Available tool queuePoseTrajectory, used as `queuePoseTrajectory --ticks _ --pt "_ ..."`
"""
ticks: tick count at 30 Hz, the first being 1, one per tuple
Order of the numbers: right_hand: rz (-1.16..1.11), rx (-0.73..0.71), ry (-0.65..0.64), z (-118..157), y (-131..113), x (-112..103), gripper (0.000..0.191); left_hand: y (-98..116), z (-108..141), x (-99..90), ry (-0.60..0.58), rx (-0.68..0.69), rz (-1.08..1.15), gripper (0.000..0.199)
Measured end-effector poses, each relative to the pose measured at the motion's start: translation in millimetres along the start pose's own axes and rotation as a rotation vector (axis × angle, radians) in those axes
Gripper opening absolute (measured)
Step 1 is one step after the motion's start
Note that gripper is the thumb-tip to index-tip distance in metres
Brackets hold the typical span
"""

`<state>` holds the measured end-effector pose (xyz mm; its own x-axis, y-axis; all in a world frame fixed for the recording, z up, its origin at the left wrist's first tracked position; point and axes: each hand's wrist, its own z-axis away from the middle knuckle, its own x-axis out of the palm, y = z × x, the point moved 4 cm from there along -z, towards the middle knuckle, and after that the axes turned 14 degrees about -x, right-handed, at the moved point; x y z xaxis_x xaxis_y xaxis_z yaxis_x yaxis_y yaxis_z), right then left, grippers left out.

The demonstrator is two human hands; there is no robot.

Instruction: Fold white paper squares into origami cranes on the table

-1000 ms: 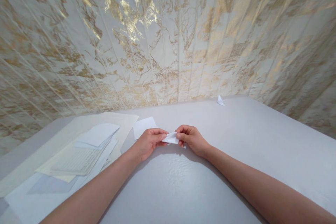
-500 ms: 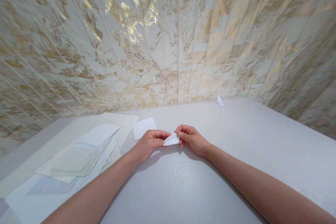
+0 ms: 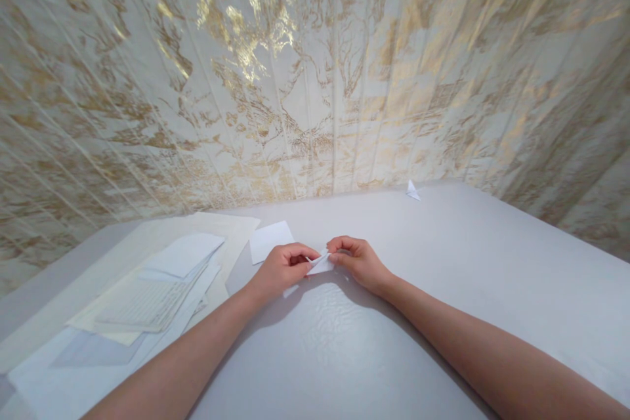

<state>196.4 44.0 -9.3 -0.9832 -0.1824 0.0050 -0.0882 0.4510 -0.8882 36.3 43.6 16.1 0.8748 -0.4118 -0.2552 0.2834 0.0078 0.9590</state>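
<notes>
A small folded piece of white paper [image 3: 321,266] is held between my two hands, just above the table. My left hand [image 3: 281,269] pinches its left end between thumb and fingers. At its right end, the thumb and forefinger of my right hand [image 3: 358,264] grip the upper edge. The folds stand a little apart along the top. Parts of the paper are hidden behind my fingers. Just beyond my left hand, a flat white paper sheet [image 3: 270,241] lies on the table.
Loose papers [image 3: 182,254] and a lined, written sheet [image 3: 147,305] lie piled at the left on a larger pale sheet [image 3: 236,226]. A small folded paper figure [image 3: 413,191] stands at the back right of the white table [image 3: 467,243]. A gold-patterned curtain [image 3: 315,79] hangs behind.
The folded paper has tilted, and its folds show more openly along the top. My right hand's fingers have shifted slightly on its edge. Everything on the table stays put.
</notes>
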Motion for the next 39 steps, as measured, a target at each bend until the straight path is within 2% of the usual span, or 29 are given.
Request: queuePoseTrajectory --ticks 3,6,8,10,14,18,21,24,27,32,39 --pt "0.072 -0.112 0.001 -1 -6 -2 0.010 10 7 0.9 0.146 0.339 -0.307 0.012" --pt "0.069 -0.142 -0.038 0 -7 0 0.010 17 17 1.9 0.319 0.643 -0.490 0.013" --pt "0.113 -0.171 -0.039 1 -9 2 0.011 20 24 1.4 0.420 0.779 -0.550 0.013" --pt "0.195 -0.234 -0.039 2 -12 3 0.010 22 27 -0.2 0.479 0.825 -0.574 0.013" --pt "0.382 -0.442 -0.035 5 -23 5 0.008 21 25 -5.1 0.533 0.705 -0.563 0.011" --pt "0.577 -0.679 -0.012 11 -36 7 0.009 16 19 -14.4 0.630 0.398 -0.336 0.007" --pt "0.693 -0.825 -0.002 14 -44 10 0.010 7 11 -12.9 0.511 0.121 -0.101 0.010" --pt "0.778 -0.928 -0.002 16 -52 12 0.011 -2 5 -7.5 0.362 -0.036 0.236 0.017" --pt "0.832 -0.986 -0.022 17 -56 14 0.013 -7 2 -3.7 0.277 -0.087 0.412 0.015" --pt "0.875 -0.991 -0.063 17 -58 14 0.013 0 5 0.7 0.120 -0.029 0.495 0.012" --pt "0.894 -0.983 -0.068 17 -58 13 0.014 10 11 3.6 0.076 -0.015 0.504 0.015"
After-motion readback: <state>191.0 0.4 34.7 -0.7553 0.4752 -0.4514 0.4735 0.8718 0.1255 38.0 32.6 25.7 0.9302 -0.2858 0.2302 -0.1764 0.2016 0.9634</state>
